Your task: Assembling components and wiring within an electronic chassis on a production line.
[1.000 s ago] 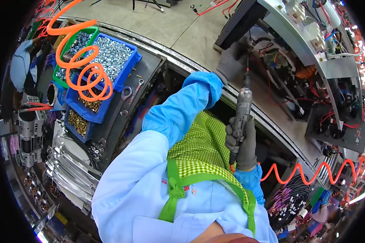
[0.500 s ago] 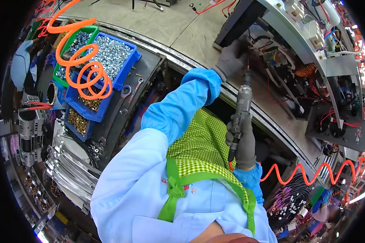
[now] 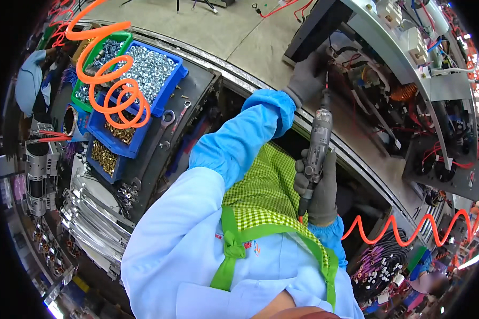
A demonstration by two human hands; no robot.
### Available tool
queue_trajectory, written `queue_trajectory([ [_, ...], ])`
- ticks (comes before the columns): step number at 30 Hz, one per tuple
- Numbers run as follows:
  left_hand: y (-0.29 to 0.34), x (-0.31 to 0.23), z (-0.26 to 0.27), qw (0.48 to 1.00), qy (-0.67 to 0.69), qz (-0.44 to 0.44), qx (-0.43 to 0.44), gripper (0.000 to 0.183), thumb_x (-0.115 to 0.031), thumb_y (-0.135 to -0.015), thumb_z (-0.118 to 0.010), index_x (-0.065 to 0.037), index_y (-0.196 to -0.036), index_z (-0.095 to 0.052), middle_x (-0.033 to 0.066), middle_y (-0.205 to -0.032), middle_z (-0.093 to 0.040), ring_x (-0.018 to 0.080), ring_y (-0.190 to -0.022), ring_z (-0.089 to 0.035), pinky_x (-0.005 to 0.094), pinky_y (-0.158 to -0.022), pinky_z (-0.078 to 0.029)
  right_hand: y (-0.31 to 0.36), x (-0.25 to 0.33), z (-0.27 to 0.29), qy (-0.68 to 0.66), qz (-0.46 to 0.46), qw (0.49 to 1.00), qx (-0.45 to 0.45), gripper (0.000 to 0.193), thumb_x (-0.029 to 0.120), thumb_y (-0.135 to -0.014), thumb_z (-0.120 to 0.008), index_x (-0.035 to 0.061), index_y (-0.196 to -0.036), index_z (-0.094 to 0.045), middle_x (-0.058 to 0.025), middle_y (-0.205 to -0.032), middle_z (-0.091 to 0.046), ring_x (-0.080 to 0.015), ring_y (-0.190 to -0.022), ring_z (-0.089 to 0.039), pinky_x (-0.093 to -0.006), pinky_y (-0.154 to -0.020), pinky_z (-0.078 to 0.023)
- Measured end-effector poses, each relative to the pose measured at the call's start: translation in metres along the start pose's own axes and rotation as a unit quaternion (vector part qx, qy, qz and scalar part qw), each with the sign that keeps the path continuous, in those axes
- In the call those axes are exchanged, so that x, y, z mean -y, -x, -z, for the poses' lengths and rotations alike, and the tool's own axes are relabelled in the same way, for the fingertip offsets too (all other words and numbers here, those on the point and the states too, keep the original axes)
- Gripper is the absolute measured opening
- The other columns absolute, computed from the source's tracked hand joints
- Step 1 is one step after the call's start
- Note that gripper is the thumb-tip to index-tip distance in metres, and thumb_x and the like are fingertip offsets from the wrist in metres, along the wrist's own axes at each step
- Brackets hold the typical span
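My right hand (image 3: 322, 194), in a grey glove, is wrapped around a grey and black air screwdriver (image 3: 319, 139). The tool points away from me, its long thin bit reaching into an open metal cabinet (image 3: 413, 58) full of wires. My left hand (image 3: 305, 80), gloved in grey too, reaches into the cabinet's near left corner beside the bit tip. Its fingers are lost in shadow, so I cannot see what they touch. Red and black wires (image 3: 351, 65) lie close to the bit. A copper-coloured coil (image 3: 403, 92) sits deeper inside.
On the left bench, a blue bin (image 3: 170, 90) and a green bin (image 3: 123, 37) hold silver fasteners; smaller blue bins hold brass ones. Wrenches (image 3: 167, 118) lie beside them. An orange coiled hose (image 3: 93, 80) hangs over the bins. Another coiled hose (image 3: 404, 242) stretches right. A metal rail (image 3: 239, 78) edges the work surface.
The whole view has shifted very slightly. Both hands and the screwdriver keep almost the same place at the cabinet.
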State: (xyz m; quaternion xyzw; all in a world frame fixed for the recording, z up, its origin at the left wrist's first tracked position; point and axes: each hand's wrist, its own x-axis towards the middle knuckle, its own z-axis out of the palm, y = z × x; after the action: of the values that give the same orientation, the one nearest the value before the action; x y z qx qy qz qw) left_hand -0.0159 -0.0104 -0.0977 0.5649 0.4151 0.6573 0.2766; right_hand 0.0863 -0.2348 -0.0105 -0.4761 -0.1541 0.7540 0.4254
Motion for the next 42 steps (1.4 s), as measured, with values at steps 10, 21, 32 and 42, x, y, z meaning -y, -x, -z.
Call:
queue_trajectory([
  [10,0.003,-0.004,0.000,0.999,0.036,0.023,0.008,0.031,-0.013,-0.082,-0.062,-0.004,-0.110,-0.055,0.0199,-0.096,-0.065,0.0388,-0.092,-0.062,0.0418,-0.080,-0.050,-0.001,-0.009,-0.017,-0.107,-0.024,0.993,0.050,0.063,0.064,-0.091,-0.038,0.0053,-0.110,-0.051,-0.0077,-0.080,-0.053,-0.0081,-0.049,-0.039,-0.0206,-0.040,-0.032],
  [21,0.002,-0.007,0.003,1.000,-0.011,0.010,0.026,0.029,-0.011,-0.083,-0.062,-0.006,-0.111,-0.055,0.0165,-0.096,-0.066,0.0334,-0.092,-0.064,0.0375,-0.078,-0.050,-0.006,-0.015,-0.019,-0.133,-0.008,0.988,0.074,0.062,0.063,-0.092,-0.037,0.0046,-0.110,-0.051,-0.0070,-0.079,-0.054,-0.0102,-0.052,-0.043,-0.0225,-0.041,-0.033],
  [32,0.000,-0.009,0.005,0.999,-0.023,0.024,0.027,0.037,-0.018,-0.080,-0.064,-0.009,-0.113,-0.050,0.0235,-0.095,-0.064,0.0443,-0.092,-0.059,0.0487,-0.077,-0.048,-0.017,-0.026,-0.018,-0.117,0.007,0.991,0.059,0.057,0.059,-0.093,-0.040,0.0054,-0.109,-0.050,-0.0059,-0.079,-0.054,-0.0103,-0.053,-0.045,-0.0229,-0.042,-0.034],
  [42,0.003,-0.009,0.008,0.997,-0.058,0.014,0.039,0.034,-0.011,-0.080,-0.062,-0.006,-0.111,-0.048,0.0207,-0.091,-0.064,0.0420,-0.087,-0.061,0.0455,-0.073,-0.050,-0.004,-0.027,-0.005,-0.044,0.006,0.998,0.040,0.054,0.056,-0.093,-0.042,0.0059,-0.111,-0.050,-0.0056,-0.079,-0.054,-0.0088,-0.051,-0.045,-0.0217,-0.041,-0.034],
])
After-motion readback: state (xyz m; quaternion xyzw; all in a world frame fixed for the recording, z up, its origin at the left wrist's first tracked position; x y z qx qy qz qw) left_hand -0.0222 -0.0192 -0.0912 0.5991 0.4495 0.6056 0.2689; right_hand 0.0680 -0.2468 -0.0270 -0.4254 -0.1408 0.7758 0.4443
